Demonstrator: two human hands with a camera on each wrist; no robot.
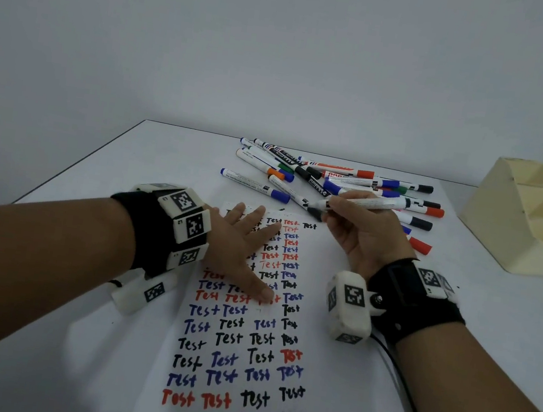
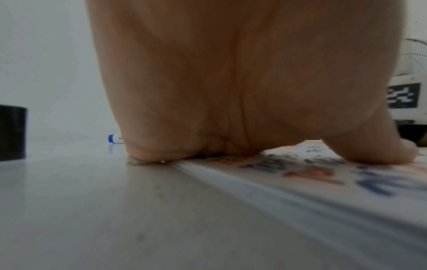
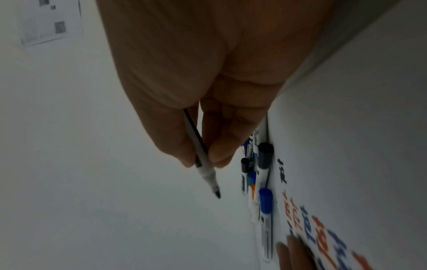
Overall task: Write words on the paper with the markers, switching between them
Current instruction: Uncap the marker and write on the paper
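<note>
A white paper (image 1: 208, 335) covered with rows of "Test" in black, blue and red lies on the white table. My left hand (image 1: 248, 237) lies flat on its upper left part with straight, spread fingers; the left wrist view shows the palm (image 2: 231, 91) pressing the paper (image 2: 323, 182). Above the paper's top right corner, my right hand (image 1: 335, 207) pinches an uncapped black marker (image 1: 367, 203), tip pointing left and off the sheet. In the right wrist view the thumb and fingers grip this marker (image 3: 203, 164) near its bare tip.
A pile of several capped markers (image 1: 329, 175) in blue, black, red, green and orange lies just beyond the paper. A cream tiered organizer (image 1: 524, 218) stands at the right edge. A dark cylinder (image 2: 12, 133) sits far left in the left wrist view.
</note>
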